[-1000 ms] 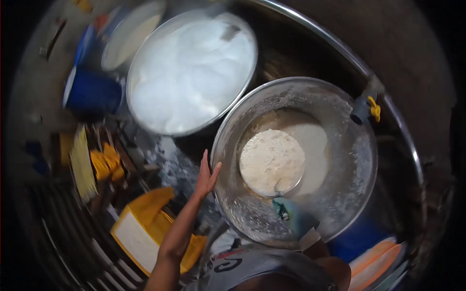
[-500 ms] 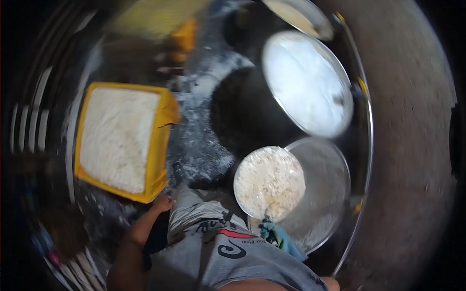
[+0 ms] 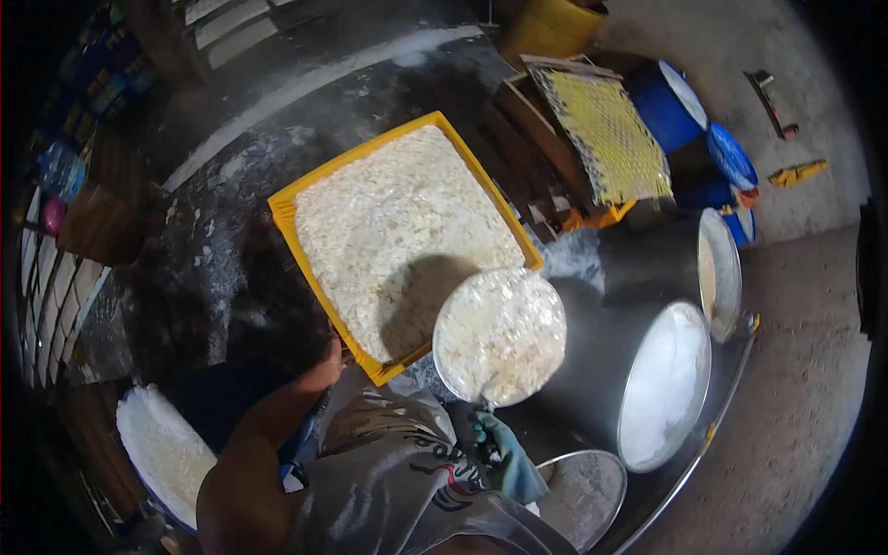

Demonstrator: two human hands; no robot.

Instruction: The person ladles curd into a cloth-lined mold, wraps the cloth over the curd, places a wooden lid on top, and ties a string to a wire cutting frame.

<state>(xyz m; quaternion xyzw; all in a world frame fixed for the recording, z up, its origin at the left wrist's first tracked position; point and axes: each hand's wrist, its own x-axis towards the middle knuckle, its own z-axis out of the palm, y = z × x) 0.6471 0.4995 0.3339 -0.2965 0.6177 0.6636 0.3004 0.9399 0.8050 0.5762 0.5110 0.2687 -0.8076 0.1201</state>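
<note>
A wide round metal scoop (image 3: 499,338), heaped with wet white curd-like lumps, hangs over the near right edge of a yellow crate (image 3: 314,277). My right hand (image 3: 495,444), in a teal glove, is closed on the scoop's handle close to my shirt; the fingers are partly hidden. The crate holds a broad layer of similar white, lumpy material (image 3: 398,213), and the scoop's shadow falls on it. My left hand (image 3: 326,363) is at the crate's near left side, next to its outer wall. Its fingers are mostly hidden, so their grip is unclear.
Along the right stand a large metal vessel of white foam (image 3: 664,384), another vessel (image 3: 720,273) behind it and a nearer metal vessel (image 3: 583,499). A metal rail (image 3: 689,472) runs beside them. At lower left is a tub of whitish material (image 3: 166,449). Blue drums (image 3: 666,106) stand at the back.
My view has turned left, so the crate now lies ahead. The filled scoop has moved from over the near metal vessel to the crate's edge. My left hand has come to the crate's side.
</note>
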